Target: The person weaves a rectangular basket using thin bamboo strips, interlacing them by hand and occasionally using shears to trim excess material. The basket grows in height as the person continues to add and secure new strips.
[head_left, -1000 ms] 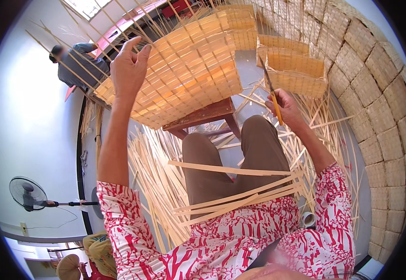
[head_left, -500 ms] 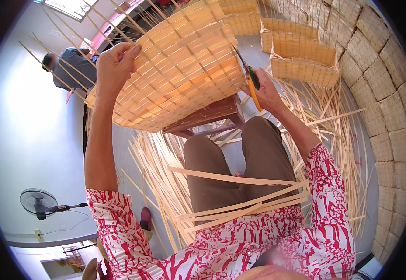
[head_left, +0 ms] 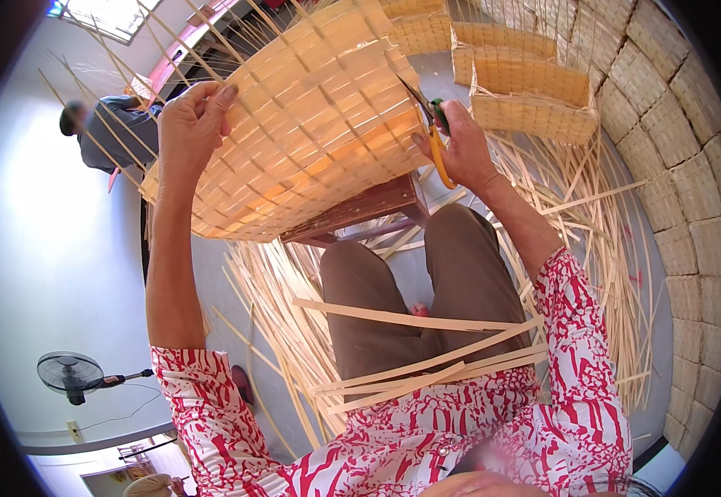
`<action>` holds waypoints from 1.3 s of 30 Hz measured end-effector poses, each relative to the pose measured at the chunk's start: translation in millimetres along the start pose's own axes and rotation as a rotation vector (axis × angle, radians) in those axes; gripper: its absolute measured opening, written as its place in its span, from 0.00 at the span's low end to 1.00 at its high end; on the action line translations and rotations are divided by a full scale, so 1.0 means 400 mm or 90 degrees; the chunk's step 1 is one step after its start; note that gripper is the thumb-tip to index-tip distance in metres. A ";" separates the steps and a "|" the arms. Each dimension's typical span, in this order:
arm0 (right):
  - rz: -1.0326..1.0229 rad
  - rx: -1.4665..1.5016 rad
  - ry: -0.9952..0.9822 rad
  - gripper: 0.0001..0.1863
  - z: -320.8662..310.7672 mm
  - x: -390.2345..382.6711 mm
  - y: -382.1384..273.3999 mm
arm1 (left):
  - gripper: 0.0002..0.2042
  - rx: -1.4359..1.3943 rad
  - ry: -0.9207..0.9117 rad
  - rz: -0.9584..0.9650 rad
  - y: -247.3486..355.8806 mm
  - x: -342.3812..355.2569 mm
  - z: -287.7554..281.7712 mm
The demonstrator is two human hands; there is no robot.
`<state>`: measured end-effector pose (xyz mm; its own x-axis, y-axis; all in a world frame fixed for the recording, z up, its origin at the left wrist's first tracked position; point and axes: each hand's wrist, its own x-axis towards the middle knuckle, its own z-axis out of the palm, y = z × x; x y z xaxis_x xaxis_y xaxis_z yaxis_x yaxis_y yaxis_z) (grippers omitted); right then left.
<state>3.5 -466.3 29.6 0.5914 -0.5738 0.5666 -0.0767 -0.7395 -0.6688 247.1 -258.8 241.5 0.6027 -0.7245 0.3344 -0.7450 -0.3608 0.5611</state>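
Note:
A woven basket (head_left: 311, 124) of pale, flat strips rests tilted on a small reddish-brown wooden stool (head_left: 360, 217), with long uncut strips sticking up from its upper left edge. My left hand (head_left: 190, 128) pinches a strip at that edge between thumb and fingers. At the basket's right edge, my right hand (head_left: 464, 149) grips scissors (head_left: 438, 156) with orange and green handles. Their blades point up and left, close against the weave; whether they touch a strip I cannot tell. Several loose flat strips (head_left: 410, 319) lie across my lap.
Cut strips (head_left: 576, 207) cover the floor on both sides of my legs. Partly woven baskets (head_left: 534, 103) stand beyond my right hand, beside a tall stack of woven pieces (head_left: 683, 166). A fan (head_left: 70, 374) is at the left, and another person (head_left: 120, 132) sits at the far left.
The scissors' handles look spread further apart than before, and the blades have shifted slightly up and left along the basket's edge. My left hand keeps its pinch.

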 end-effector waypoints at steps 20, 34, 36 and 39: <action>0.034 0.023 -0.030 0.23 -0.010 -0.034 -0.061 | 0.12 -0.006 -0.023 0.035 -0.009 -0.016 -0.010; 0.095 0.107 -0.033 0.17 -0.015 -0.035 -0.075 | 0.12 -0.014 0.010 0.059 -0.008 -0.037 -0.015; 0.090 0.093 -0.041 0.18 -0.009 -0.042 -0.062 | 0.12 -0.016 0.007 0.056 -0.003 -0.038 -0.011; 0.060 0.087 -0.020 0.16 -0.006 -0.043 -0.057 | 0.12 -0.015 -0.001 0.048 0.005 -0.036 -0.011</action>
<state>-7.0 -440.5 36.2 0.6114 -0.6257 0.4844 -0.0243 -0.6267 -0.7788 238.2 -246.4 241.1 0.5447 -0.7503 0.3747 -0.7813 -0.2915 0.5519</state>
